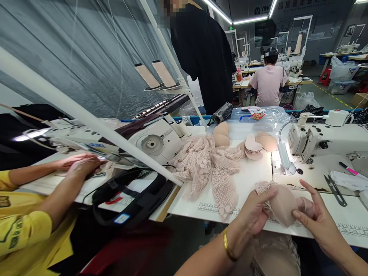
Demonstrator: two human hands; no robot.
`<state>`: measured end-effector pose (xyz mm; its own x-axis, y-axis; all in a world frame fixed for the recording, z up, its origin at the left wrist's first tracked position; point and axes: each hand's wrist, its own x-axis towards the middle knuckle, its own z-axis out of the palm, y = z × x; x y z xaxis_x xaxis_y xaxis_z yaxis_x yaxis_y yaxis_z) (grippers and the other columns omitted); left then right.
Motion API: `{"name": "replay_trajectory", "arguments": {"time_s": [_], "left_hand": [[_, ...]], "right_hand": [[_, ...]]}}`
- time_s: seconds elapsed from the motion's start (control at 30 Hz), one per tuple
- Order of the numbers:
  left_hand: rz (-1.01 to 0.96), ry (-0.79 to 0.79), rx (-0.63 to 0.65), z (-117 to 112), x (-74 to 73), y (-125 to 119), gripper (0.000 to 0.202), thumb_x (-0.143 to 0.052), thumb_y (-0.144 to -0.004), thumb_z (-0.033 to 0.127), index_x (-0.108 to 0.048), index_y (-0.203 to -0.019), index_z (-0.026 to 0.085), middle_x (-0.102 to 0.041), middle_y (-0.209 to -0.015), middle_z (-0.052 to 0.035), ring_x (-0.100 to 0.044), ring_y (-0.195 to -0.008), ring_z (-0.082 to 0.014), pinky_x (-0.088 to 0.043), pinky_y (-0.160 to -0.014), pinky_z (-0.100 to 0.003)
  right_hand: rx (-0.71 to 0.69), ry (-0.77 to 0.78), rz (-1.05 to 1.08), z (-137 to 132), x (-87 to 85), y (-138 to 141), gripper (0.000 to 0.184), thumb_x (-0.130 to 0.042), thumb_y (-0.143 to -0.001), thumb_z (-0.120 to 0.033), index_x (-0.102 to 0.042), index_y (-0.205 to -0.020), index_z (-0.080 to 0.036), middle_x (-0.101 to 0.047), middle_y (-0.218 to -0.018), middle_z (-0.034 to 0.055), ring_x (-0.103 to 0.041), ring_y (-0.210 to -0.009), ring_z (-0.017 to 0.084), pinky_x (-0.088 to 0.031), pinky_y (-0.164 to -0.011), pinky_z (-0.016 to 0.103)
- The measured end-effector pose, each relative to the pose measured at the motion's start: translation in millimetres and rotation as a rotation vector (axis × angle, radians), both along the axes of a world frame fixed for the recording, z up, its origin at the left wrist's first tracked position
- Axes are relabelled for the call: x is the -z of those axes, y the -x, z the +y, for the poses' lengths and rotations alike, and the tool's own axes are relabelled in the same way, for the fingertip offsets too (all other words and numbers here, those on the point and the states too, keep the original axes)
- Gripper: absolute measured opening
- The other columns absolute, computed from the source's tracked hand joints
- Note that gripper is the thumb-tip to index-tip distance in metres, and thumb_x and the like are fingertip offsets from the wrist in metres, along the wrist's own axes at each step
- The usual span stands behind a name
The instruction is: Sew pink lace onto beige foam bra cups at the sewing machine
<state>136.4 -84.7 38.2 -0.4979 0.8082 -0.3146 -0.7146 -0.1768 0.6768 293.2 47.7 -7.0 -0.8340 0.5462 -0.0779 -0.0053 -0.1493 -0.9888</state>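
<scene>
A beige bra cup (283,207) with lace at its left side is held up over the front edge of the sewing table. My left hand (254,209) grips its left side, thumb on top. On the right, my right hand (316,216) pinches the cup's edge and thin fabric between thumb and fingers, with the index finger raised. Behind them stands a white sewing machine (313,143), its needle area lit. Beige lace pieces (198,163) lie heaped to the left. A small stack of foam pads (253,146) rests beyond my hands.
Thread snips (335,191) and a pink marker (352,170) lie at the right. Loose cups (221,134) sit near a clear plastic bin (244,119). At left, a co-worker in a yellow shirt (25,222) works at another machine (155,142). A slanted white pole (86,111) crosses the left side.
</scene>
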Motion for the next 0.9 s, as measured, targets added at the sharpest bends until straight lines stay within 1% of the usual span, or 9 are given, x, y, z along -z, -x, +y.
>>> {"name": "replay_trajectory", "arguments": {"time_s": [0.1, 0.2, 0.23, 0.27, 0.3, 0.37, 0.47, 0.57, 0.9], "left_hand": [[0.336, -0.051, 0.338, -6, -12.2, 23, 0.052, -0.093, -0.075, 0.044, -0.077, -0.115, 0.015, -0.078, -0.112, -0.0116, -0.073, -0.105, -0.0298, -0.056, -0.100, -0.043], [1.108, -0.169, 0.765, 1, -26.3, 51, 0.019, -0.083, -0.083, 0.028, -0.078, -0.099, 0.019, -0.077, -0.117, -0.0091, -0.070, -0.111, -0.0296, -0.048, -0.108, -0.047], [1.385, -0.189, 0.843, 8, -29.9, 59, 0.006, -0.077, -0.086, 0.021, -0.078, -0.092, 0.019, -0.076, -0.120, -0.0090, -0.068, -0.115, -0.0298, -0.042, -0.112, -0.049], [1.619, -0.187, 0.891, 16, -32.5, 66, 0.008, -0.072, -0.087, 0.013, -0.076, -0.087, 0.019, -0.075, -0.121, -0.0088, -0.067, -0.119, -0.0299, -0.037, -0.115, -0.052], [1.792, -0.163, 0.926, 26, -34.0, 71, 0.016, -0.067, -0.086, 0.005, -0.076, -0.086, 0.019, -0.074, -0.122, -0.0080, -0.066, -0.122, -0.0294, -0.034, -0.116, -0.054], [1.975, -0.076, 0.993, 45, -34.4, 79, 0.031, -0.063, -0.078, -0.006, -0.076, -0.088, 0.020, -0.073, -0.120, -0.0056, -0.065, -0.122, -0.0270, -0.034, -0.114, -0.052], [2.066, -0.021, 1.053, 63, -31.8, 87, 0.035, -0.062, -0.074, -0.008, -0.076, -0.088, 0.022, -0.071, -0.118, -0.0035, -0.066, -0.111, -0.0228, -0.040, -0.104, -0.044], [2.105, -0.009, 1.044, 67, -30.1, 93, 0.032, -0.064, -0.076, -0.004, -0.077, -0.089, 0.023, -0.069, -0.123, -0.0039, -0.065, -0.104, -0.0218, -0.041, -0.098, -0.041], [1.972, -0.032, 1.086, 66, -32.4, 98, 0.023, -0.070, -0.079, 0.002, -0.077, -0.087, 0.022, -0.068, -0.127, -0.0048, -0.063, -0.109, -0.0243, -0.037, -0.100, -0.044]], "right_hand": [[-0.123, -0.276, -0.027, 22, -4.0, -4, 0.087, -0.072, -0.099, -0.046, -0.020, -0.169, -0.037, -0.074, -0.103, 0.0038, -0.072, -0.090, 0.022, -0.059, -0.084, 0.038], [-0.198, -0.840, 0.161, 55, -12.8, 9, 0.049, -0.062, -0.105, -0.028, -0.048, -0.152, -0.033, -0.075, -0.109, 0.0067, -0.071, -0.095, 0.021, -0.058, -0.084, 0.036], [-0.240, -1.056, 0.238, 66, -15.0, 18, 0.034, -0.056, -0.106, -0.020, -0.059, -0.138, -0.031, -0.075, -0.104, 0.0054, -0.070, -0.095, 0.021, -0.056, -0.084, 0.036], [-0.280, -1.268, 0.270, 76, -16.2, 27, 0.027, -0.052, -0.106, -0.013, -0.065, -0.125, -0.029, -0.076, -0.100, 0.0044, -0.068, -0.095, 0.022, -0.054, -0.085, 0.037], [-0.316, -1.445, 0.289, 86, -16.3, 36, 0.025, -0.050, -0.106, -0.010, -0.068, -0.115, -0.026, -0.076, -0.098, 0.0043, -0.067, -0.095, 0.022, -0.053, -0.085, 0.038], [-0.350, -1.650, 0.270, 100, -13.2, 53, 0.025, -0.049, -0.106, -0.007, -0.069, -0.102, -0.022, -0.076, -0.097, 0.0049, -0.065, -0.093, 0.022, -0.051, -0.081, 0.037], [-0.332, -1.659, 0.218, 112, -5.5, 66, 0.029, -0.047, -0.104, -0.005, -0.071, -0.102, -0.021, -0.076, -0.100, 0.0057, -0.065, -0.092, 0.021, -0.047, -0.072, 0.033], [-0.301, -1.594, 0.134, 115, -1.6, 65, 0.031, -0.048, -0.104, -0.007, -0.073, -0.112, -0.023, -0.077, -0.104, 0.0060, -0.066, -0.094, 0.020, -0.046, -0.070, 0.031], [-0.298, -1.533, 0.059, 113, -1.3, 56, 0.033, -0.048, -0.107, -0.012, -0.074, -0.119, -0.027, -0.080, -0.108, 0.0051, -0.068, -0.087, 0.019, -0.048, -0.071, 0.032]]}}
